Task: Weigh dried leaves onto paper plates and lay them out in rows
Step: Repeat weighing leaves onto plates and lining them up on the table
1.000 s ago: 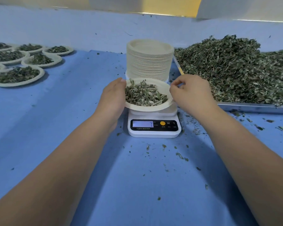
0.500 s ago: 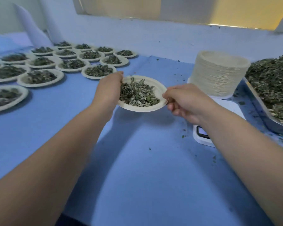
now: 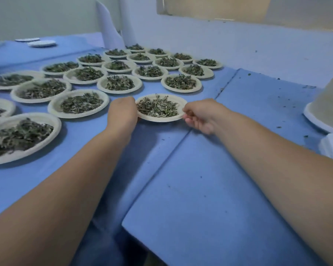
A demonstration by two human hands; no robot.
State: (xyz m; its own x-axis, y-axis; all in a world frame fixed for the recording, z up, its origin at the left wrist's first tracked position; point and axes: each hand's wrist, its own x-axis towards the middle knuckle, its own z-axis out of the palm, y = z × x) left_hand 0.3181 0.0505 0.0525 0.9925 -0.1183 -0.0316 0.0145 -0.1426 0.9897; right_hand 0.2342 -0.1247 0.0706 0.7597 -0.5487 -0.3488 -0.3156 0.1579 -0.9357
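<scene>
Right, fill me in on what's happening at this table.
A person holds a paper plate of dried leaves with both hands: the left hand grips its left rim and the right hand pinches its right rim. The plate is at the near right end of the rows of filled plates on the blue cloth. Whether it has touched down is unclear. A stack of empty plates stands at the right.

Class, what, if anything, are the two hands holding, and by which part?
One paper plate of dried leaves, held by its rim: the left hand holds the left edge, the right hand pinches the right edge.
</scene>
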